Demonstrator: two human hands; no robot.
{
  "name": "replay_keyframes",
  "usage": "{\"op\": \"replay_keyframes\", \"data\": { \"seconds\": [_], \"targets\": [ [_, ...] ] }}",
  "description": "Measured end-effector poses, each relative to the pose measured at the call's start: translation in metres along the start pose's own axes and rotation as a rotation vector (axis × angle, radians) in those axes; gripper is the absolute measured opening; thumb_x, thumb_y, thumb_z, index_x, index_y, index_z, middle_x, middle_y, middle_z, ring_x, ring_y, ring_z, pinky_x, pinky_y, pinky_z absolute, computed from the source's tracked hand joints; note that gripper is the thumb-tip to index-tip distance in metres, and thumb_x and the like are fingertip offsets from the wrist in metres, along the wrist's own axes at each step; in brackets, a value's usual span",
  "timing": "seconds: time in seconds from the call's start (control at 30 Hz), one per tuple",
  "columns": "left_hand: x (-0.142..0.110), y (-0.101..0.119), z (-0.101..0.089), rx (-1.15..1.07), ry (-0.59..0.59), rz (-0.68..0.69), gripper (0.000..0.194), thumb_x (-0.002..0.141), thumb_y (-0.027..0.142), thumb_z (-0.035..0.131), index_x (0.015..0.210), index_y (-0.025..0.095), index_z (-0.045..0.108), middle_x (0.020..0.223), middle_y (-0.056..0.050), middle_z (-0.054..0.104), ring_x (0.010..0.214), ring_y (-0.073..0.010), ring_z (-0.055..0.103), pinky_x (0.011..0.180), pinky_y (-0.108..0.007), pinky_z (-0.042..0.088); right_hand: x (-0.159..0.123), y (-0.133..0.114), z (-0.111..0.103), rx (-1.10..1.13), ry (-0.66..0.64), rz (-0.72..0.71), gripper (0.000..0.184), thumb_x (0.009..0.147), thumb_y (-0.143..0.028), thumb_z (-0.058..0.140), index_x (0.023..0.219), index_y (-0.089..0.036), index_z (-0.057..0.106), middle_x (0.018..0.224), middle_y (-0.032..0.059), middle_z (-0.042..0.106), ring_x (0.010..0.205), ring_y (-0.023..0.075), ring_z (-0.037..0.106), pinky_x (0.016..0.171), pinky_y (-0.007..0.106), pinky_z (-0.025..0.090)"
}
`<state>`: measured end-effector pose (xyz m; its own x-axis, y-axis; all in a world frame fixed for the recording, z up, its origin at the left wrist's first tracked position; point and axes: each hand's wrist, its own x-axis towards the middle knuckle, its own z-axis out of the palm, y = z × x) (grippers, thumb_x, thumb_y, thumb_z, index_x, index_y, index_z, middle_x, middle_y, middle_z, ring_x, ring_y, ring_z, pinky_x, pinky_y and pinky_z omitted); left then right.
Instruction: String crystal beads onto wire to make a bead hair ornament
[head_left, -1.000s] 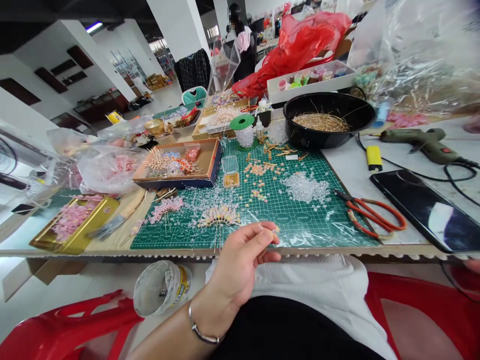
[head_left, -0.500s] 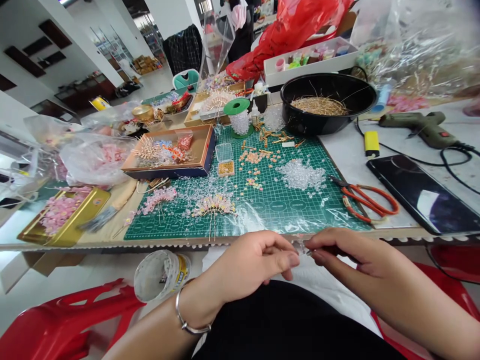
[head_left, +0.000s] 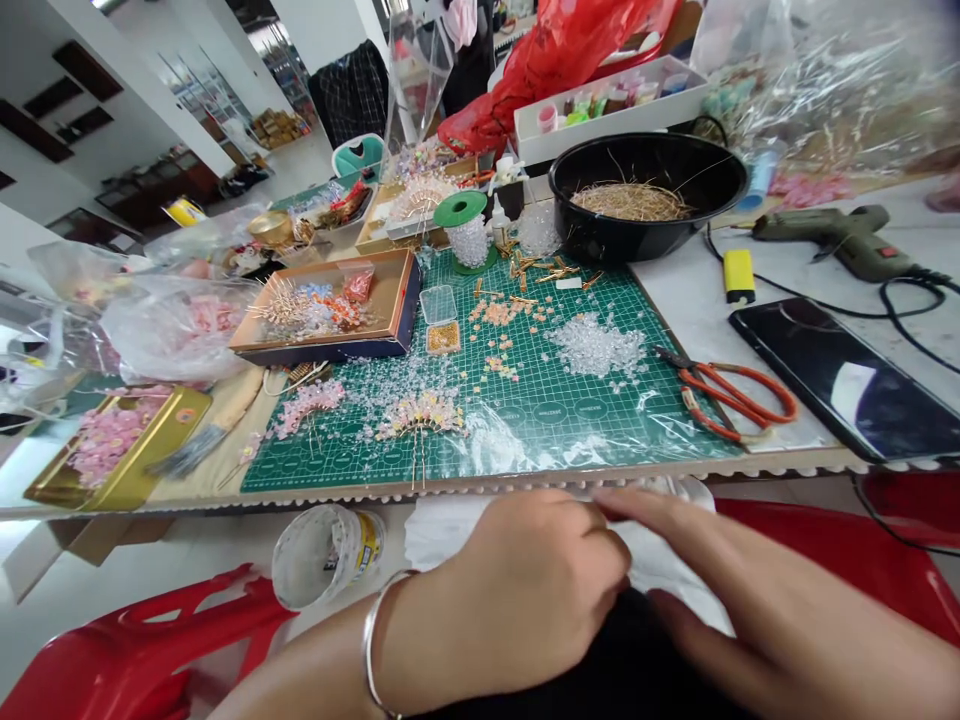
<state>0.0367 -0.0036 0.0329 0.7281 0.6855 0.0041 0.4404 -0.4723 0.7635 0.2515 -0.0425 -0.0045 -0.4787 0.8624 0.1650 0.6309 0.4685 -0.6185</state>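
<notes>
My left hand (head_left: 525,585), with a silver bangle at the wrist, is curled closed below the table's front edge. Whatever lies in its fingers is hidden from view. My right hand (head_left: 697,570) is slightly blurred; its fingers reach out to the left hand's knuckles, with the thumb spread apart below. Nothing shows between them. Just beyond the hands is the green cutting mat (head_left: 555,440). A beaded hair comb (head_left: 421,415) and a pink one (head_left: 309,408) lie near its front edge, close to loose clear beads (head_left: 596,345).
Orange-handled pliers (head_left: 731,395) and a black phone (head_left: 855,375) lie at the right, with a glue gun (head_left: 840,235) behind. A black bowl (head_left: 645,240) holds gold wire pieces. An open box (head_left: 337,345) stands left. Below are a white bucket (head_left: 307,560) and red stool (head_left: 150,640).
Both hands have come nearer to me. My left hand has turned knuckles up and closed; my right hand's pinch has spread. The small clear piece between their fingertips no longer shows. The view shifted slightly.
</notes>
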Motion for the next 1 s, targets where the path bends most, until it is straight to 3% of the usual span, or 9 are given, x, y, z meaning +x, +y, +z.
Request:
{"op": "replay_keyframes", "data": {
  "seconds": [0.13, 0.2, 0.3, 0.37, 0.5, 0.6, 0.73, 0.83, 1.0],
  "targets": [
    [0.006, 0.001, -0.003, 0.346, -0.183, 0.086, 0.019, 0.093, 0.015, 0.051, 0.086, 0.012, 0.069, 0.083, -0.010, 0.071, 0.075, -0.0220, 0.064, 0.072, -0.032, 0.046, 0.013, -0.010, 0.013, 0.238, -0.067, 0.059, 0.055, 0.088, -0.012, 0.046, 0.142, -0.020, 0.042, 0.131, 0.0097, 0.068, 0.115, 0.0200, 0.068, 0.091, 0.024, 0.058],
    [0.001, -0.003, -0.011, 0.348, -0.116, 0.041, 0.023, 0.097, 0.021, 0.049, 0.085, 0.014, 0.068, 0.077, -0.006, 0.070, 0.069, -0.0188, 0.062, 0.067, -0.031, 0.045, 0.008, -0.001, 0.015, 0.299, -0.045, 0.170, 0.040, 0.093, -0.022, 0.050, 0.134, -0.022, 0.051, 0.124, 0.0089, 0.071, 0.110, 0.0212, 0.070, 0.089, 0.025, 0.059],
    [-0.009, -0.010, -0.024, 0.296, 0.059, -0.039, 0.022, 0.099, 0.024, 0.050, 0.088, 0.016, 0.068, 0.076, -0.003, 0.071, 0.067, -0.0152, 0.062, 0.066, -0.028, 0.044, -0.007, 0.019, 0.015, 0.332, -0.040, 0.280, 0.018, 0.097, -0.029, 0.050, 0.106, -0.027, 0.065, 0.092, 0.0019, 0.077, 0.078, 0.0182, 0.075, 0.069, 0.021, 0.062],
    [-0.011, -0.013, -0.029, 0.283, 0.100, -0.055, 0.020, 0.098, 0.021, 0.052, 0.087, 0.016, 0.067, 0.074, -0.002, 0.071, 0.065, -0.0136, 0.061, 0.065, -0.027, 0.043, -0.014, 0.028, 0.014, 0.337, -0.105, 0.269, 0.019, 0.097, -0.028, 0.050, 0.089, -0.028, 0.067, 0.077, -0.0013, 0.075, 0.064, 0.0160, 0.072, 0.056, 0.018, 0.059],
    [0.003, -0.007, -0.023, 0.303, -0.092, 0.052, 0.024, 0.099, 0.022, 0.048, 0.088, 0.013, 0.069, 0.076, -0.005, 0.071, 0.068, -0.0160, 0.062, 0.068, -0.029, 0.044, -0.004, 0.024, 0.011, 0.415, -0.224, 0.243, 0.015, 0.095, -0.030, 0.056, 0.106, -0.031, 0.066, 0.093, -0.0021, 0.075, 0.080, 0.0153, 0.073, 0.071, 0.018, 0.059],
    [0.015, -0.005, -0.014, 0.319, -0.154, 0.080, 0.027, 0.098, 0.022, 0.047, 0.087, 0.013, 0.069, 0.076, -0.008, 0.071, 0.069, -0.0188, 0.062, 0.067, -0.032, 0.045, 0.013, 0.013, 0.009, 0.579, -0.162, 0.336, 0.020, 0.098, -0.037, 0.047, 0.093, -0.025, 0.063, 0.084, -0.0006, 0.071, 0.076, 0.0134, 0.069, 0.069, 0.018, 0.058],
    [0.022, -0.032, -0.016, 0.353, 0.045, 0.018, 0.022, 0.098, 0.023, 0.050, 0.092, 0.018, 0.071, 0.080, -0.006, 0.073, 0.073, -0.0183, 0.065, 0.071, -0.030, 0.047, 0.025, 0.015, 0.009, 0.567, -0.006, 0.427, 0.029, 0.092, -0.040, 0.047, 0.071, -0.023, 0.057, 0.060, -0.0017, 0.057, 0.053, 0.0120, 0.057, 0.048, 0.018, 0.051],
    [0.026, -0.068, -0.026, 0.648, 0.251, -0.122, 0.023, 0.096, 0.016, 0.051, 0.099, 0.019, 0.073, 0.092, -0.009, 0.075, 0.083, -0.0222, 0.066, 0.076, -0.034, 0.048, 0.023, 0.023, 0.012, 0.580, 0.032, 0.444, 0.030, 0.092, -0.041, 0.048, 0.069, -0.023, 0.055, 0.059, -0.0014, 0.053, 0.052, 0.0124, 0.053, 0.046, 0.019, 0.048],
    [0.036, -0.104, -0.037, 0.807, 0.276, -0.193, 0.026, 0.095, 0.015, 0.049, 0.099, 0.015, 0.074, 0.097, -0.012, 0.073, 0.084, -0.0241, 0.062, 0.073, -0.036, 0.048, 0.025, 0.029, 0.016, 0.654, -0.053, 0.461, 0.031, 0.094, -0.043, 0.048, 0.071, -0.023, 0.054, 0.062, -0.0014, 0.053, 0.054, 0.0125, 0.051, 0.048, 0.020, 0.047]
  ]
}}
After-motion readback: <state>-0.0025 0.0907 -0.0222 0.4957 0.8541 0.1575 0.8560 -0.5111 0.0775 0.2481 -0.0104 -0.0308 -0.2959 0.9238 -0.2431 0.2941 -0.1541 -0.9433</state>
